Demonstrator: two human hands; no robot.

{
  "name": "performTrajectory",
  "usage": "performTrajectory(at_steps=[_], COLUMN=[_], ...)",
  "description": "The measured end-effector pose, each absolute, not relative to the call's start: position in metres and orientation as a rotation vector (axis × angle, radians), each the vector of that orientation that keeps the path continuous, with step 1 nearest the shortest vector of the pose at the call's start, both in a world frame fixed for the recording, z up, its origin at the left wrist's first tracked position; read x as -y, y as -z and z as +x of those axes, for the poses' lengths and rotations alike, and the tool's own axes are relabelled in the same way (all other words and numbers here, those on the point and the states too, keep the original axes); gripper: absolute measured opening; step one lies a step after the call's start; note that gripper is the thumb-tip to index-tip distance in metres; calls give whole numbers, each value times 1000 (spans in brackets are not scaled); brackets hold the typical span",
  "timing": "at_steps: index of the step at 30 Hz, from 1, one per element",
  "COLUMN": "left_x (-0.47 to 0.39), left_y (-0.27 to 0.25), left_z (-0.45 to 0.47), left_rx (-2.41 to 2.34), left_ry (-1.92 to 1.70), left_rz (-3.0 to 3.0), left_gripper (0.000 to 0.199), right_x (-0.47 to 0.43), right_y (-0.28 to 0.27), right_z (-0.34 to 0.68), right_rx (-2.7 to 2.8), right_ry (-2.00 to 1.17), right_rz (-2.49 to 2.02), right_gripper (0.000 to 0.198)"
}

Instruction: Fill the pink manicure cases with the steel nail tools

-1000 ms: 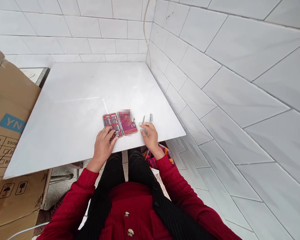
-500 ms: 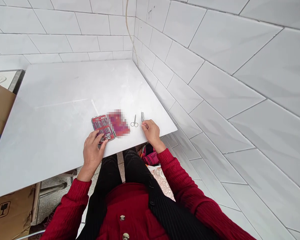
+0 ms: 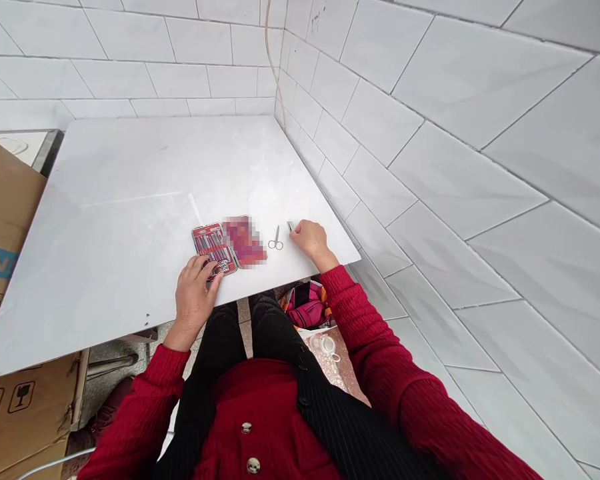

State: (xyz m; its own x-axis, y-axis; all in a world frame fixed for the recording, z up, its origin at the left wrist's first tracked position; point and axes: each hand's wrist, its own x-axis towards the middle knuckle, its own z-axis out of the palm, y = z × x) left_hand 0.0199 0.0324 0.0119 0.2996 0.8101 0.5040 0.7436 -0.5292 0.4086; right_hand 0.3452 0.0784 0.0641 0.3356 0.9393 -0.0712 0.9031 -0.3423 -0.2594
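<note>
An open manicure kit [image 3: 211, 233] with a red lining and several slim silver tools in a row lies near the table's front edge. My left hand [image 3: 195, 290] grips its lower edge, thumb and fingers curled around the corner beside silver clippers [image 3: 223, 267] in the kit. To the right, my right hand [image 3: 310, 239] pinches a small silver nail clipper [image 3: 291, 227] at the tabletop; the fingers hide most of it. Small scissors [image 3: 276, 241] lie between the kit and my right hand, blades pointing away. The kit's other half [image 3: 245, 243] is blurred out.
The white table [image 3: 130, 160] meets tiled walls at the back and right. Cardboard boxes [image 3: 5, 227] stand at the left, with another box [image 3: 25, 407] below. A pink bag [image 3: 307, 310] sits under the front edge. A thin cable [image 3: 270, 53] hangs in the corner.
My right hand has turned over the nail clipper, covering more of it. My left fingers have shifted slightly at the kit's corner. The whole view has moved a little.
</note>
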Motion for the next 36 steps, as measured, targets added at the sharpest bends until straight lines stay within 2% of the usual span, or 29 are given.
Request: performTrajectory(at_steps=[7,14,23,27,36], left_x=[-30,-30,-27,-26,-26], left_y=[-15,-14,-13,-11,-11], left_z=[21,22,21,21,22], left_rx=[-1458,-1467,-1499,-1503,-1493], left_ry=[-1012,-997,-964,-964,-964], left_rz=[2424,2418,2433,2439,2442], left_gripper=[33,35,35,36,36], right_x=[-89,-94,-92,-84,-70], right_y=[-79,-87,-84,-87,-89], right_z=[343,347,337,327,278], right_rx=[1920,1929,2044,2053,2090], right_ry=[-288,-540,-341,-392,-464], right_rz=[-2417,-2379,-2420,-2322,-2060], right_gripper=[15,11,15,18,11])
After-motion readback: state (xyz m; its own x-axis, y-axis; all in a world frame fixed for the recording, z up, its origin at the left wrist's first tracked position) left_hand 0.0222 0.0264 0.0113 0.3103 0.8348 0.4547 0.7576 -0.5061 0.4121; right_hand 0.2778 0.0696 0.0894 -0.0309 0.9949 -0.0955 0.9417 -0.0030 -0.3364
